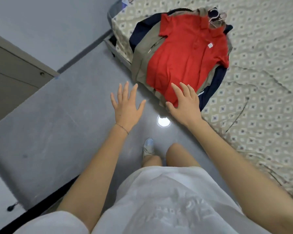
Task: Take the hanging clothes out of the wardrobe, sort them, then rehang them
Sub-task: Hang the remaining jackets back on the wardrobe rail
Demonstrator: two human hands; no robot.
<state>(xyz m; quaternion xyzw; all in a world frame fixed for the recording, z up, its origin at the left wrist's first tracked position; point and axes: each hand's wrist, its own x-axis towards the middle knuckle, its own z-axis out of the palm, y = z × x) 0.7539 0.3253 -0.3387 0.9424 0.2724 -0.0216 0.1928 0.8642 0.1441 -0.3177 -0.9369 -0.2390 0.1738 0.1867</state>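
Head view: the left hand [127,105] is held spread above the floor [57,119]; the right hand [184,103] is spread at the hem of the red polo shirt [184,56], centre frame.

You wear a white top [159,200] with faint raised print, a thin bracelet [122,127] on your left wrist [125,123], and a pale sneaker [148,146].

the bed [264,85], covered in a beige sheet printed with small diamonds, carries one pile of clothes [179,48] near its edge. a navy garment [142,31] lies lowest in view, a khaki garment [140,68] lies over it, and a red polo shirt [184,71] is spread flat on top. blurred hanger hooks [216,16] bunch at the pile's far end. the hems overhang the bed's edge above the grey floor [57,124].
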